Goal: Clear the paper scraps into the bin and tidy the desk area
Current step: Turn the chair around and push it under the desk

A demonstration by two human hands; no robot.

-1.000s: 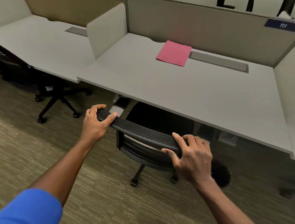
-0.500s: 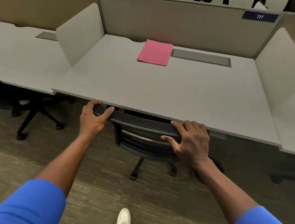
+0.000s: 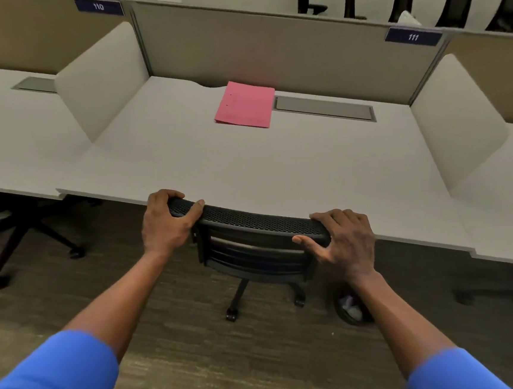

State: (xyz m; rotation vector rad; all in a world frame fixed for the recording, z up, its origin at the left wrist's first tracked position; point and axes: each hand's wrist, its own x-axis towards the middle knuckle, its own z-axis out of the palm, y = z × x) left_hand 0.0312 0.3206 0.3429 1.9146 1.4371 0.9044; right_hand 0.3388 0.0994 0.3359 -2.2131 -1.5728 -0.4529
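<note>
A black mesh office chair stands against the front edge of the grey desk, its seat under the desktop. My left hand grips the left end of the backrest top. My right hand grips the right end, fingers over the rim and thumb on the near side. A pink folder lies flat at the back of the desk. On the floor under the desk, behind my right forearm, sits a dark round bin with pale scraps inside.
White side dividers and a beige back panel enclose the desk. A grey cable tray lid lies beside the folder. Another chair base stands under the left desk. Black chairs line the far side.
The chair has rolled forward under the desk with both hands on its backrest. I have stepped closer, so the desk now fills the view.
</note>
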